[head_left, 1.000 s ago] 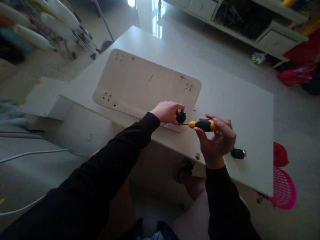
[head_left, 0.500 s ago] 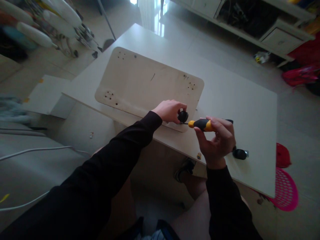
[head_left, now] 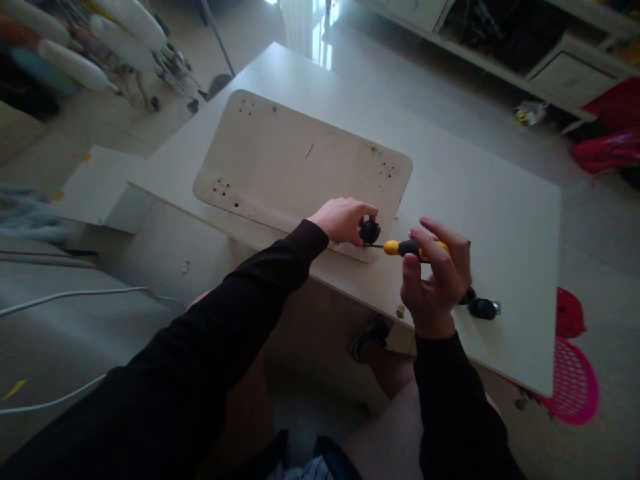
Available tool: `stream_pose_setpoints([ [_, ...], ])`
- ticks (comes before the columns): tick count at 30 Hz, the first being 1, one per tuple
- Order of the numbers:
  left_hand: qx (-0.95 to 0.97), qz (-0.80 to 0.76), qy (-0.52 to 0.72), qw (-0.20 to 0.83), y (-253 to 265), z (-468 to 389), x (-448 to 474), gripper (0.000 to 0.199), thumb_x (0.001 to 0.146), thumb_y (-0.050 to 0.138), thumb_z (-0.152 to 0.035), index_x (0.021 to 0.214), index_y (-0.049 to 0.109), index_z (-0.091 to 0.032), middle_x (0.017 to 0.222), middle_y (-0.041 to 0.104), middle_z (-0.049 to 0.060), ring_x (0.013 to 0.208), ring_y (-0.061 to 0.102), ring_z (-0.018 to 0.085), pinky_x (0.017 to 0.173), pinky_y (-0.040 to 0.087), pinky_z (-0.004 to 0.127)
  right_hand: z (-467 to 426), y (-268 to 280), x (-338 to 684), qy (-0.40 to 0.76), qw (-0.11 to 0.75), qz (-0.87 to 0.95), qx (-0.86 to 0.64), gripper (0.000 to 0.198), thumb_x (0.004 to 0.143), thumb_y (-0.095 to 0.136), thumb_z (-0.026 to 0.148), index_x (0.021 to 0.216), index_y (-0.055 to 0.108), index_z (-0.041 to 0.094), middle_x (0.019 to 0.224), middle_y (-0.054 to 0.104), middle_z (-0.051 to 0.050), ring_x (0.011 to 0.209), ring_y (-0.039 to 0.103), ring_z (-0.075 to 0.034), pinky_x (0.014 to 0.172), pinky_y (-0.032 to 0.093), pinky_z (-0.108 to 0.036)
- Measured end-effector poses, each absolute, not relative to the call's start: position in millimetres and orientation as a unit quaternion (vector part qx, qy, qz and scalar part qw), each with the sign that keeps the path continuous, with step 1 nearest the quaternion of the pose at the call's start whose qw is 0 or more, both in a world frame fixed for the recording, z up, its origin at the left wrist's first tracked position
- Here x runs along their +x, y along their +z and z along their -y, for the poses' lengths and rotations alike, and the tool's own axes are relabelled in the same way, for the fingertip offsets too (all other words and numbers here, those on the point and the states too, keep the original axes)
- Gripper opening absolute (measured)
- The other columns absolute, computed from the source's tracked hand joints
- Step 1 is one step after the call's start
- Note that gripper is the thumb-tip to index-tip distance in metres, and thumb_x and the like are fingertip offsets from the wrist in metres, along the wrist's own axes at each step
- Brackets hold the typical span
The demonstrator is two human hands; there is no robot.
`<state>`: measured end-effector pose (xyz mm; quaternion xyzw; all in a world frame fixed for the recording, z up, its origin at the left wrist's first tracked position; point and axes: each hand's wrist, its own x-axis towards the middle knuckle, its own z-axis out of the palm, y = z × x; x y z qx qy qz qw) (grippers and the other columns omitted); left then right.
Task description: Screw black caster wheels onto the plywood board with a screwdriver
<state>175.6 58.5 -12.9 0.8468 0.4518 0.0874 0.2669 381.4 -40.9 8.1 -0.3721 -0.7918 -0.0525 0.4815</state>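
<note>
Caster (head_left: pixel 370 231): blk, round; at near R corner of board (head_left: pixel 295 160), pinched in L hand (head_left: pixel 345 220). Base mostly hidden, can't tell if fastened.
L hand: narrow grip, thumb + fingers curled abt the caster; wrist over board's near edge.
Screwdriver (head_left: pixel 393 248): yel/blk handle, lying approx sideways across the view, thin shaft pointing L to caster base; tip too small to tell exact contact.
R hand (head_left: pixel 440 277): loose hold on screwdriver handle, thumb on near side, fingers on far side, some partly extended.
Board: pale, flat, rounded corners; lies on table (head_left: pixel 480 187), close to table's near edge. Clusters of small holes at other 3 corners, short dark line approx mid-board.
Table: white, set at an angle, runs out well past board on R.
2nd caster (head_left: pixel 483 309): blk w/ shiny metal bit, on table just beyond R wrist.
Dark piece (head_left: pixel 468 296): right beside 2nd caster, partly behind R hand.
Sticker (head_left: pixel 400 311): small, yel, nr table's near edge, L of R wrist.
Floor, R: pink basket (head_left: pixel 575 383) w/ holes, red item (head_left: pixel 570 313) just behind it.
Floor, L: white box (head_left: pixel 100 187), approx level w/ table's L corner.
Far R: white cabinet (head_left: pixel 565 73) w/ drawers.
</note>
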Motion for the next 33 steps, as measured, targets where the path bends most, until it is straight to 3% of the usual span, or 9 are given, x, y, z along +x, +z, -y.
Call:
stream_pose_setpoints([
  [4,0.845,-0.456,0.083,0.266,-12.8,-58.7,175.7,0.046,0.069,0.085,-0.03,0.114,0.078,-0.027,0.113,0.083,0.004,0.099,0.076,0.026,0.078,0.052,0.032,43.5,7.6,380.3,0.016,0.461,0.809,-0.363,0.064,0.101,0.049,0.021,0.164,0.041,0.03,0.16,0.057,-0.015,0.13,0.071,-0.027,0.101,0.067,-0.047],
  [8,0.847,-0.455,0.088,0.261,-12.8,-58.2,175.8,0.046,0.069,0.084,-0.03,0.115,0.078,-0.027,0.112,0.083,0.004,0.099,0.076,0.026,0.081,0.052,0.033,43.7,9.4,375.7,-0.061,0.48,0.799,-0.357,0.065,0.091,0.076,0.021,0.151,0.055,0.033,0.126,0.075,-0.009,0.106,0.076,-0.019,0.09,0.067,-0.035],
  [11,0.847,-0.455,0.091,0.259,-12.5,-57.3,176.2,0.045,0.069,0.083,-0.031,0.114,0.078,-0.027,0.111,0.082,0.004,0.1,0.075,0.027,0.082,0.052,0.034,44.5,11.0,373.4,-0.096,0.48,0.783,-0.383,0.051,0.09,0.079,0.028,0.139,0.067,0.031,0.108,0.071,-0.005,0.096,0.071,-0.015,0.081,0.064,-0.029],
  [14,0.847,-0.457,0.092,0.257,-11.6,-56.3,176.7,0.045,0.069,0.085,-0.032,0.113,0.078,-0.027,0.113,0.082,0.005,0.1,0.075,0.027,0.081,0.052,0.034,46.0,10.5,372.6,-0.044,0.472,0.789,-0.391,0.054,0.101,0.055,0.028,0.155,0.055,0.028,0.123,0.067,-0.011,0.109,0.072,-0.02,0.086,0.066,-0.036],
  [17,0.847,-0.461,0.092,0.249,-10.8,-55.8,177.2,0.044,0.069,0.085,-0.031,0.113,0.078,-0.027,0.114,0.081,0.006,0.101,0.075,0.028,0.081,0.052,0.034,47.1,9.0,371.3,-0.001,0.471,0.803,-0.365,0.069,0.101,0.048,0.02,0.167,0.035,0.028,0.141,0.064,-0.015,0.125,0.072,-0.025,0.101,0.066,-0.047],
  [23,0.846,-0.461,0.086,0.254,-10.7,-57.1,177.8,0.046,0.069,0.086,-0.032,0.114,0.079,-0.028,0.113,0.082,0.005,0.103,0.074,0.028,0.082,0.052,0.034,47.7,3.2,367.5,-0.082,0.527,0.753,-0.386,0.057,0.088,0.079,0.02,0.141,0.068,0.038,0.114,0.07,-0.005,0.103,0.076,-0.018,0.084,0.068,-0.033],
  [26,0.844,-0.464,0.084,0.255,-11.3,-57.7,177.9,0.049,0.068,0.086,-0.032,0.116,0.079,-0.028,0.113,0.081,0.006,0.103,0.074,0.028,0.083,0.052,0.035,48.5,-1.9,368.3,-0.021,0.531,0.753,-0.387,0.056,0.1,0.058,0.029,0.156,0.054,0.034,0.127,0.063,-0.01,0.114,0.075,-0.023,0.092,0.07,-0.043],
  [29,0.846,-0.464,0.084,0.249,-11.5,-58.0,177.9,0.047,0.068,0.086,-0.033,0.114,0.079,-0.028,0.114,0.081,0.005,0.1,0.074,0.028,0.08,0.051,0.035,49.5,-4.1,370.0,0.0,0.515,0.773,-0.37,0.067,0.101,0.051,0.021,0.165,0.039,0.033,0.139,0.062,-0.014,0.126,0.073,-0.027,0.1,0.068,-0.049],
  [33,0.849,-0.463,0.08,0.242,-10.4,-58.7,177.8,0.045,0.068,0.086,-0.034,0.112,0.078,-0.028,0.112,0.082,0.005,0.099,0.074,0.027,0.076,0.049,0.032,50.5,-2.5,371.1,-0.106,0.53,0.756,-0.37,0.068,0.084,0.082,0.016,0.147,0.064,0.038,0.113,0.07,-0.005,0.102,0.074,-0.017,0.087,0.066,-0.034],
])
